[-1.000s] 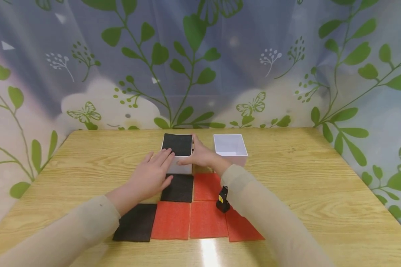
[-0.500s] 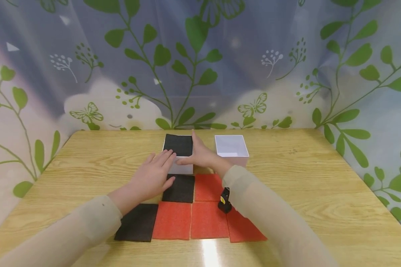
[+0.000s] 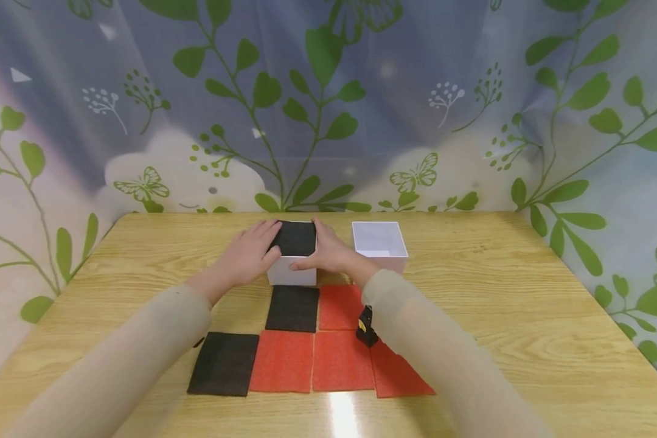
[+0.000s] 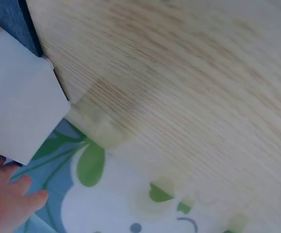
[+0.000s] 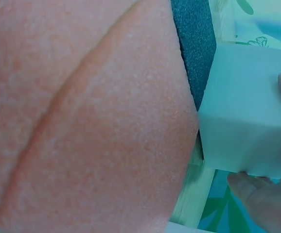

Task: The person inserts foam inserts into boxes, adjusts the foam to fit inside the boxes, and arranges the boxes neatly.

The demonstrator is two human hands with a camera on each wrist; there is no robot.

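Observation:
A white square box (image 3: 291,271) stands toward the back of the table, with a black cloth square (image 3: 297,238) at its top opening. My right hand (image 3: 331,250) holds the box's right side, thumb across the front face and fingers along the side. On the left, my left hand (image 3: 249,250) lies against the rim, its straight fingers touching the top left edge and its thumb near the front left corner. The left wrist view has the box (image 4: 21,102) at the left edge, with fingers (image 4: 14,189) at its rim. In the right wrist view the box (image 5: 252,97) shows beyond my wrist.
A second white box (image 3: 379,243) stands to the right. In front lie black squares (image 3: 292,309) (image 3: 223,365) and several red squares (image 3: 281,361) in rows. My right forearm covers part of the red ones. A leaf-patterned curtain (image 3: 394,121) hangs behind the wooden table (image 3: 498,286).
My left hand has moved up and back, from the front left of the box to its left rim. The black cloth's raised left corner is now under those fingers. My right hand stays put.

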